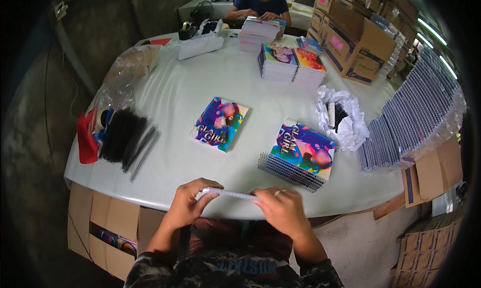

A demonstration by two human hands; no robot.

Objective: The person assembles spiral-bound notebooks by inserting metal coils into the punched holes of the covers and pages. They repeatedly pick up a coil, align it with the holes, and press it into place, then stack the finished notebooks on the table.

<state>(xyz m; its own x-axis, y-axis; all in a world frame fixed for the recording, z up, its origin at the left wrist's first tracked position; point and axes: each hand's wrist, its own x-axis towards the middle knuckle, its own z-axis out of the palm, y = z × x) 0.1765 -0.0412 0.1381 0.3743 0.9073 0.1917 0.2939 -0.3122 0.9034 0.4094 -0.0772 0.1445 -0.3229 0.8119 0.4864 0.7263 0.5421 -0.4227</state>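
Near the table's front edge, my left hand [193, 200] and my right hand [280, 208] grip a notebook [230, 194] between them. It is seen edge-on as a thin pale strip with dark marks along it; its cover is hidden. Straight ahead lies a small stack of colourful notebooks [220, 123] without visible coils. To the right, a stack of spiral-bound notebooks [305, 155] with similar covers stands close to my right hand. Black spiral binding coils [124, 137] are bunched at the left, with a few loose coils [145, 152] beside them.
Crumpled white paper [345, 120] holds more black coils. A tall leaning row of spiral notebooks [416, 112] rises at the right. Further back are notebook piles [290, 65], cartons [355, 47] and a tape dispenser [187, 31]. A person [260, 10] sits across the table.
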